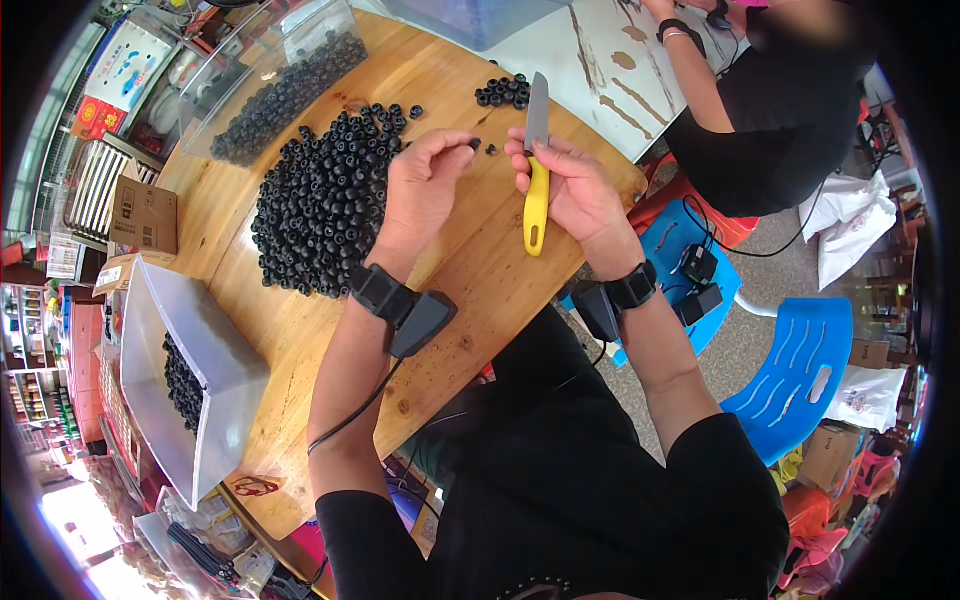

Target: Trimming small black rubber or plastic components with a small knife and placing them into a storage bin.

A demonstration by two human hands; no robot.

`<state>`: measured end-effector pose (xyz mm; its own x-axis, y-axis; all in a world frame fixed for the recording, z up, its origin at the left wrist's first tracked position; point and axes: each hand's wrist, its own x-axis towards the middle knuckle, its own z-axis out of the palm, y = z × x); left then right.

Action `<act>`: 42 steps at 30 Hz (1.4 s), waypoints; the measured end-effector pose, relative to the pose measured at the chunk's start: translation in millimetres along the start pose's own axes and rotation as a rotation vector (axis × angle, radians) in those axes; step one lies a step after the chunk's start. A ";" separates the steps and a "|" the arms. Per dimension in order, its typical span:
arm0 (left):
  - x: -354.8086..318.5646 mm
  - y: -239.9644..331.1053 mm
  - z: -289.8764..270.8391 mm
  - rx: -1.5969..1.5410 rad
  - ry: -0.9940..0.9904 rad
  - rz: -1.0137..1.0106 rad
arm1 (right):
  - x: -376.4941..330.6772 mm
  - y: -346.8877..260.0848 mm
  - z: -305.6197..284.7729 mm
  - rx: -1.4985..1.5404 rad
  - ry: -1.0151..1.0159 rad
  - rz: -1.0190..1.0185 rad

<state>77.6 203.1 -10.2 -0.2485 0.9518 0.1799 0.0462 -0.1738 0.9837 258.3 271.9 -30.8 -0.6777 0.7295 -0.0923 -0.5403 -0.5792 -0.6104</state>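
My left hand (425, 190) is closed in a pinch on a small black round piece (474, 144), held at the fingertips over the wooden table (480, 280). My right hand (575, 190) grips a knife by its yellow handle (537, 205), with the steel blade (538, 110) pointing away from me. Left of my left hand spreads a big heap of small black round pieces (320, 205), many showing a hole. A smaller cluster of black pieces (503, 92) lies beyond my hands, left of the blade. Tiny black bits (491, 149) sit between the hands.
A clear bin (240, 130) with black pieces stands at the far left. Nearer on the left, a translucent bin (215, 325) is tilted, with more inside. Across a white stained table (600, 60) sits another person (740, 130). A blue chair (795, 370) stands on the right.
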 end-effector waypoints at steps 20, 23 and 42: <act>8.3 -0.1 23.6 0.768 0.204 0.361 | 3.2 0.8 -16.9 0.057 -0.060 0.010; -35.2 31.5 -4.4 0.847 0.219 0.435 | 1.9 -0.8 -12.1 0.027 -0.046 0.018; -166.5 24.7 -78.5 1.095 0.522 0.087 | -9.0 40.6 46.4 -0.126 -0.171 0.177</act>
<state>44.2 20.5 -15.8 -0.5518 0.6877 0.4718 0.8119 0.3134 0.4926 219.3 224.9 -18.3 -0.8365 0.5424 -0.0784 -0.3468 -0.6346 -0.6906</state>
